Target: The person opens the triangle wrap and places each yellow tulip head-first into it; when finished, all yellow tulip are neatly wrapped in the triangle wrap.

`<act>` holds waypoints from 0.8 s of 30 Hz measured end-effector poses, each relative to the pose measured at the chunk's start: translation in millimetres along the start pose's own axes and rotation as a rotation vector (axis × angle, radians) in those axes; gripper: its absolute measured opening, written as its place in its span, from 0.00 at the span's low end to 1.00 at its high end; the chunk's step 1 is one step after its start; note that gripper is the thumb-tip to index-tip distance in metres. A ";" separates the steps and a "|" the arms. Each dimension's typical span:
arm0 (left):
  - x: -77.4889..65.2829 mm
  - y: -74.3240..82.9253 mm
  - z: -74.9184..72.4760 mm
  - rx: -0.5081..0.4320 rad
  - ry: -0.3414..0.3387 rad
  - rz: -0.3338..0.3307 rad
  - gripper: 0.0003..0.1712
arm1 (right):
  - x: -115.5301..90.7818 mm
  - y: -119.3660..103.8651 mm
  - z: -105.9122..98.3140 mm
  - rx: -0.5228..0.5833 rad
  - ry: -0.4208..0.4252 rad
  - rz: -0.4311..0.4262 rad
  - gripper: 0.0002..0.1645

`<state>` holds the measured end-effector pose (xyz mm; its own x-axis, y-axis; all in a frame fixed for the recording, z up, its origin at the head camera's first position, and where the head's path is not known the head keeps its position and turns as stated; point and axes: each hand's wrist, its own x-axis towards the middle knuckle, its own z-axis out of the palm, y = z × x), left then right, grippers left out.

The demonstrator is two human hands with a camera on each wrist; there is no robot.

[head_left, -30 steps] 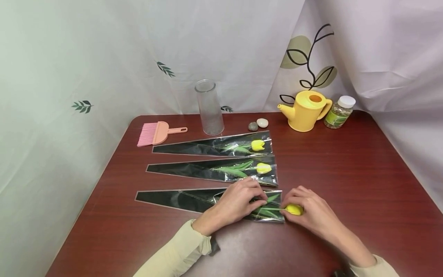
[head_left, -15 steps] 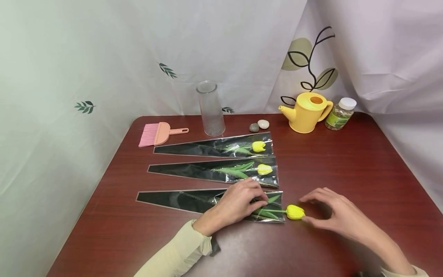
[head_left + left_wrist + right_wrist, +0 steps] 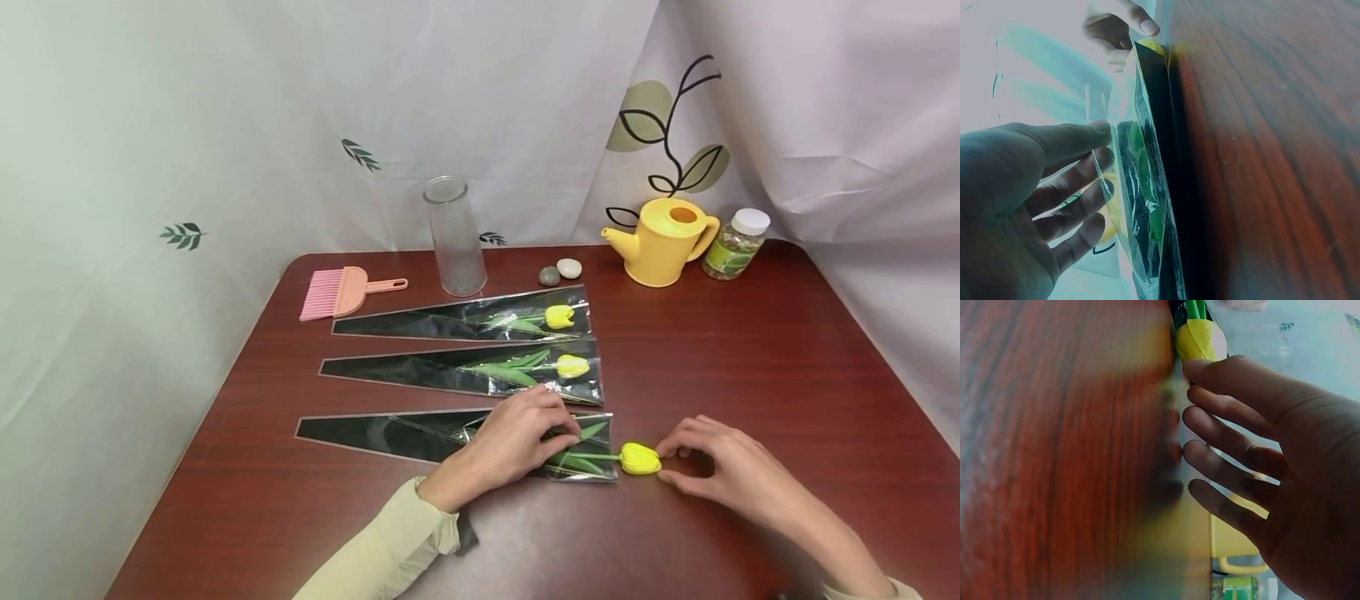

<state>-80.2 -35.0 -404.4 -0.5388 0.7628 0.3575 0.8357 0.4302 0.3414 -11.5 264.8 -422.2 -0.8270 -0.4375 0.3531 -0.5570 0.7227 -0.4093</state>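
Note:
A yellow tulip point(image 3: 640, 459) lies with its bloom outside the right end of the nearest black-backed clear flower sleeve point(image 3: 352, 429); its green stem and leaves are inside. My left hand point(image 3: 517, 437) pinches the sleeve's clear film point(image 3: 1102, 156), which stands lifted off the dark backing in the left wrist view. At the bloom's tip, my right hand point(image 3: 731, 471) touches it with thumb and index fingertips. The right wrist view shows that thumb against the petals point(image 3: 1200, 340), the other fingers loosely extended. Two more sleeves point(image 3: 405, 325), point(image 3: 390, 368) behind each contain a yellow tulip.
Along the back stand a clear glass vase point(image 3: 457, 242), a yellow watering can point(image 3: 660, 246) and a white-lidded jar point(image 3: 735, 246). Two pebbles point(image 3: 558, 271) lie between vase and can. A pink brush point(image 3: 348, 292) is at back left on the brown table point(image 3: 750, 350).
My right hand has let go of the bloom's side, shifted right, and brought its fingertips to the bloom's tip. My left hand stays on the sleeve.

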 end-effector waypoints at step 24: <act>6.1 6.5 -8.9 0.005 -0.025 0.030 0.05 | 35.9 -23.2 25.3 0.238 -0.059 -0.064 0.15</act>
